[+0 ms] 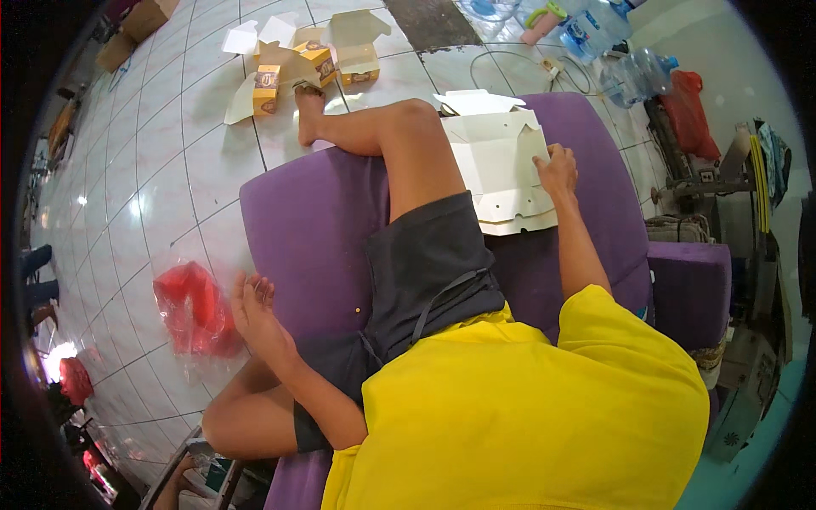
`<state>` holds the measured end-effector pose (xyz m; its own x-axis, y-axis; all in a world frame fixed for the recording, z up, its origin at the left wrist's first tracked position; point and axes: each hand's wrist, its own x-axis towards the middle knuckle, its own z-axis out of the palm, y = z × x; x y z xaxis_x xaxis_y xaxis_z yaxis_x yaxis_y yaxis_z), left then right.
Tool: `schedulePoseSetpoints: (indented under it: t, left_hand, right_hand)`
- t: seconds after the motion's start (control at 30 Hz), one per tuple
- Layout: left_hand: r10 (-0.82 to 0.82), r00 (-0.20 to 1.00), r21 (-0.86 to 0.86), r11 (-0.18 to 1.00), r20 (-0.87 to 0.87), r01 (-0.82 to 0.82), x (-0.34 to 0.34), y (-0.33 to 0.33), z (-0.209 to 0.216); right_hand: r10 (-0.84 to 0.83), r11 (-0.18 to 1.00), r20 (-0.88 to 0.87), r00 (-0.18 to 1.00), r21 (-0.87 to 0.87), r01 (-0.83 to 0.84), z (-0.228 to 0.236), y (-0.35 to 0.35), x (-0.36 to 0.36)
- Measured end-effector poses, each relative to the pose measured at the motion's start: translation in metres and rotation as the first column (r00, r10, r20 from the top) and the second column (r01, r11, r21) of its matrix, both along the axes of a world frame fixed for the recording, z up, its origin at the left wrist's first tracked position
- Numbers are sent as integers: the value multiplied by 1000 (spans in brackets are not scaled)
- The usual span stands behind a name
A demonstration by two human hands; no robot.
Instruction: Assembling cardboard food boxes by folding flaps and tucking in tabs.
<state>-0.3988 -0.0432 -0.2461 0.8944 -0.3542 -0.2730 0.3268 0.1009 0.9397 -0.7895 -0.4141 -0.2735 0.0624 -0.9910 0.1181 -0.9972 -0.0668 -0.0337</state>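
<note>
A stack of flat white cardboard box blanks (pixel 493 161) lies on the purple sofa seat, to the right of my raised knee. My right hand (pixel 557 170) grips the right edge of the stack, thumb on top and fingers partly hidden. Off to the left, my left hand (pixel 259 314) is raised over the sofa's edge with its fingers loosely apart and nothing visible in it. Closest to that hand is a red plastic bag in clear wrapping (pixel 191 310) on the tiled floor.
Several yellow and white boxes with raised flaps (pixel 265 89) stand on the floor by my foot. At the far right are large clear water bottles (pixel 637 76), a pink tumbler (pixel 542 25), a cable (pixel 501 55) and a red bag (pixel 687 115). The purple sofa (pixel 310 229) has a right armrest (pixel 693 293).
</note>
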Motion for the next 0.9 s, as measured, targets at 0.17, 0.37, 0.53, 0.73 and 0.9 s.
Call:
schedulePoseSetpoints:
  t: [0.17, 0.37, 0.53, 0.73, 0.9]
  left_hand:
    - [4, 1000, 22, 1000, 21, -4, 0, 3, -1]
    - [-31, 999, 56, 998, 28, 30, 0, -1, -4]
    - [-42, 996, 106, 994, 77, 34, -3, -2, -6]
    - [-100, 995, 52, 994, 1, 100, -6, -1, -2]
    - [-358, 928, 39, 934, 102, 356, -34, -36, 30]
  right_hand:
    - [-3, 966, 311, 951, 248, -78, 31, -25, -11]
    - [87, 956, 375, 923, 230, -184, 26, -39, -29]
    - [183, 972, 400, 898, 62, -226, 39, -41, -27]
    - [154, 874, 939, 306, 15, -486, 171, -23, 29]
    - [122, 726, 973, 196, 48, -686, 197, -4, 105]
